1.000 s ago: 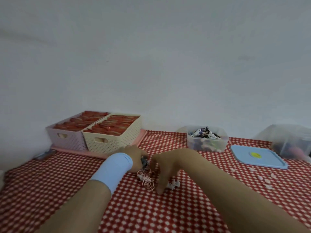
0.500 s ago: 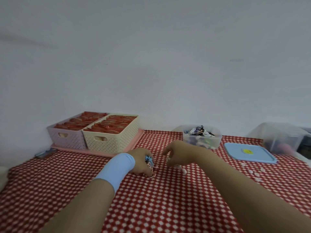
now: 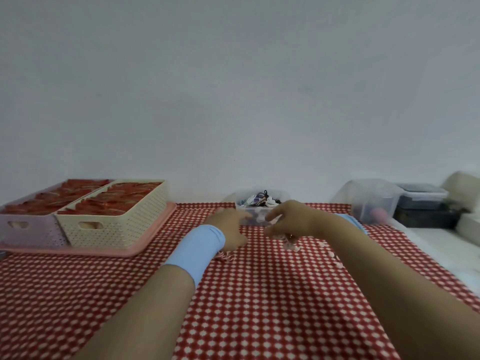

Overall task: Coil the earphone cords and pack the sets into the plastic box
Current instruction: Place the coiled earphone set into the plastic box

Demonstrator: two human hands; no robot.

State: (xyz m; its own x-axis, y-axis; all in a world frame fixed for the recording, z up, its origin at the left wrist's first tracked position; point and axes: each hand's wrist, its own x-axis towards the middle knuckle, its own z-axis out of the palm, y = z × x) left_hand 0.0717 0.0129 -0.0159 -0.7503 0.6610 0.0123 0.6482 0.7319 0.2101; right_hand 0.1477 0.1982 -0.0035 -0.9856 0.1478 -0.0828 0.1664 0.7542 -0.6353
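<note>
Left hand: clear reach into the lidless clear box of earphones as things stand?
Probably yes. The left hand has fingertips right at the near wall of the clear box; its top is open and nothing lies between. The right hand is alongside, not across the path.

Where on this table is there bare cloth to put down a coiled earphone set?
Bare cloth lies between the two forearms, and near left in front of the pink tray. Crowded: before the plastic box, where the left hand and right hand sit over the pinkish cord; small white bits dot the right.
</note>
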